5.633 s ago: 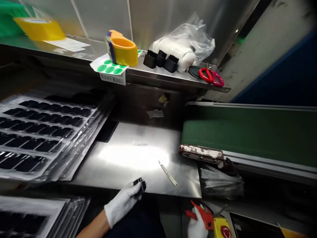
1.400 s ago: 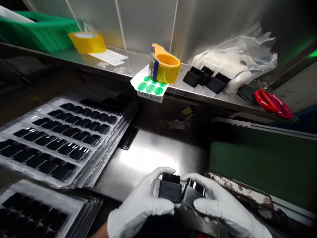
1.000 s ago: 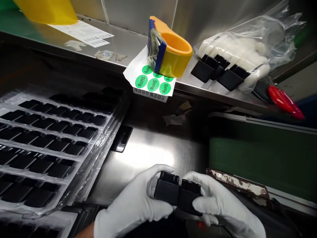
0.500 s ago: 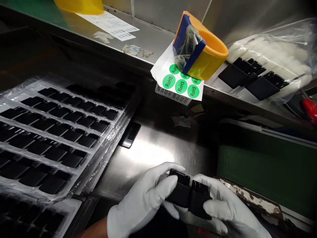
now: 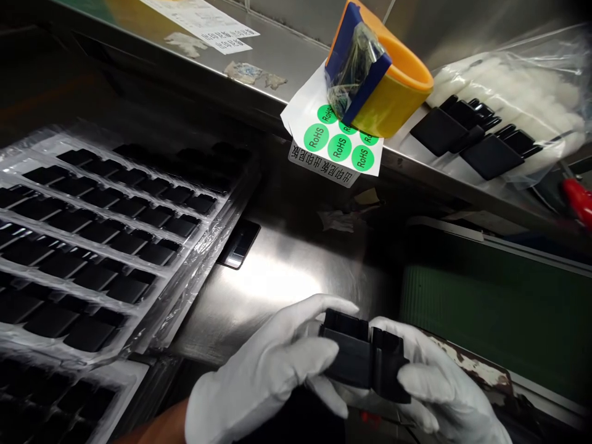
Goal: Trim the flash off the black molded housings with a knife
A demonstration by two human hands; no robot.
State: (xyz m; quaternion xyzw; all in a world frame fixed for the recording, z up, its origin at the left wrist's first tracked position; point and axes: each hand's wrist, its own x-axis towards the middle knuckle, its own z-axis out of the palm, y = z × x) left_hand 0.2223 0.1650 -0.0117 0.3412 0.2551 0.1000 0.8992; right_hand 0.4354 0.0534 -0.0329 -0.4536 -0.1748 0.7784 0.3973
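Observation:
Both my hands wear white gloves and come together low in the view. My left hand [image 5: 277,361] is closed on a black plastic block [image 5: 349,351], its thumb along the near side and fingers behind. A second black block [image 5: 386,364] is pinched in my right hand [image 5: 444,376]. The two blocks sit side by side, nearly touching, each with a stepped upper end. Further left, a plastic tray [image 5: 152,308] carries rows of similar black blocks, on top of a stack of trays.
A dark phone [image 5: 240,243] lies on the metal bench [image 5: 277,277] beside the trays. On the ledge above are a yellow tape dispenser [image 5: 393,98], green RoHS stickers [image 5: 340,147] and a clear bag [image 5: 513,86] with two black blocks before it. A green conveyor belt [image 5: 499,314] runs right.
The block in my right hand has turned, showing more of its side. Both hands keep hold of their blocks. The whole view has shifted slightly, so the ledge appears higher.

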